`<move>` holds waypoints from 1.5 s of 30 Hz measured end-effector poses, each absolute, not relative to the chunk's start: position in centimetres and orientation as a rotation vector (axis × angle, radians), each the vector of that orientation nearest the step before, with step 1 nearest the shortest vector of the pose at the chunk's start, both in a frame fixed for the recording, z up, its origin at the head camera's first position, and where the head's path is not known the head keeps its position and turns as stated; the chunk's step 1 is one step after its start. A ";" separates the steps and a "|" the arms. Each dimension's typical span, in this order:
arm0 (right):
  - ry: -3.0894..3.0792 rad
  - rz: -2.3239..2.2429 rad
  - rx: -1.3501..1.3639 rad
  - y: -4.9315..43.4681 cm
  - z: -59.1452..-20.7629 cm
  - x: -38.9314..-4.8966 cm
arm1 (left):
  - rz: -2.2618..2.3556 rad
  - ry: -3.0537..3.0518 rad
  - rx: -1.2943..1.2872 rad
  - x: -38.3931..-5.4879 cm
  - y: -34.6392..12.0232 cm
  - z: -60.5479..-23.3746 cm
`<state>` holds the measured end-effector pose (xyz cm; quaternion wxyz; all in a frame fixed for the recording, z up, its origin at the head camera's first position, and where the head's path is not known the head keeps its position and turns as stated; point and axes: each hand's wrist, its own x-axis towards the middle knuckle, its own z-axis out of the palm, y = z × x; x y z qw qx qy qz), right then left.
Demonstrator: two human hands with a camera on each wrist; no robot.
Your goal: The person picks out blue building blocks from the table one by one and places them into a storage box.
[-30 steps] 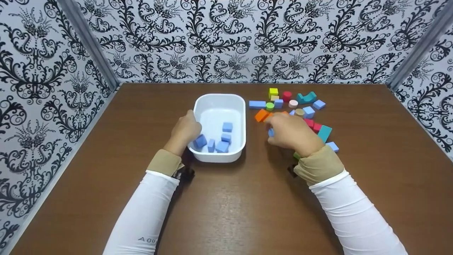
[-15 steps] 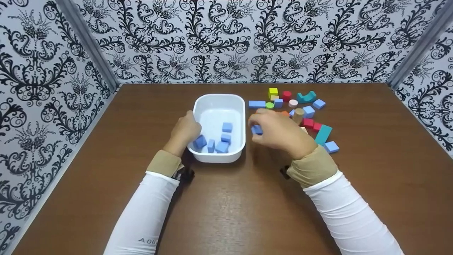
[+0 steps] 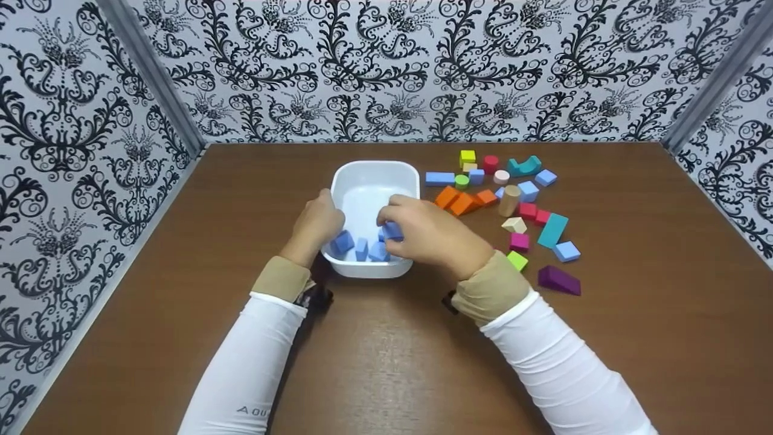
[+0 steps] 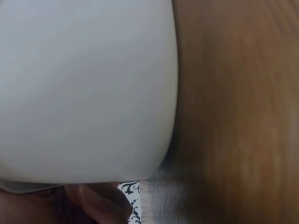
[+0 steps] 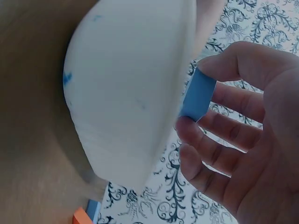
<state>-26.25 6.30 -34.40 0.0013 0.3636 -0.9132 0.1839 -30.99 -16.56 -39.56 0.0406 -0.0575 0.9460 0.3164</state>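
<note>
My right hand (image 3: 432,232) pinches a blue block (image 5: 199,95) between thumb and fingers, above the right side of a white plastic tub (image 3: 369,271). With its fingers over the left rim, my left hand (image 3: 318,219) grips the tub; in the left wrist view, curled fingers (image 4: 100,203) show beneath the tub's wall (image 4: 88,93). Several blue blocks lie on the tub's floor, among them a block (image 3: 343,241) by the left hand and a narrow one (image 3: 361,249) near the front. Part of the tub's right side is hidden behind the right hand.
Right of the tub lie scattered blocks: orange ones (image 3: 462,204), a tan cylinder (image 3: 509,201), a teal block (image 3: 552,231), a purple wedge (image 3: 559,280), a long blue block (image 3: 439,179) and several others. A patterned wall (image 3: 386,72) closes off the back of the wooden table (image 3: 362,362).
My right hand has moved left from the scattered blocks to over the tub, carrying the blue block. The left hand stays on the tub's rim.
</note>
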 end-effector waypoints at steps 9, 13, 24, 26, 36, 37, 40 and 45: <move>-2.925 0.530 1.130 5.1 -35.5 -27.1 | 0.963 2.905 -0.170 -31.0 -16.5 -39.7; -2.958 0.518 1.131 5.0 -36.1 -27.2 | 0.961 2.904 -0.175 -31.0 -16.5 -39.8; -2.923 0.456 1.200 4.7 -37.0 -27.4 | 0.945 2.913 -0.170 -31.0 -16.6 -39.9; -2.921 0.461 1.201 4.6 -37.1 -27.5 | 0.940 2.917 -0.173 -31.0 -16.6 -39.9; -2.923 0.486 1.180 4.7 -37.3 -27.5 | 0.957 2.913 -0.157 -31.1 -16.5 -39.9; -2.924 0.486 1.181 4.7 -37.3 -27.5 | 0.956 2.913 -0.159 -31.1 -16.6 -40.0; -2.936 0.494 1.178 4.7 -37.2 -27.5 | 0.958 2.913 -0.161 -31.1 -16.6 -40.0; -2.919 0.521 1.187 4.7 -37.1 -27.5 | 0.964 2.923 -0.148 -31.1 -16.6 -39.9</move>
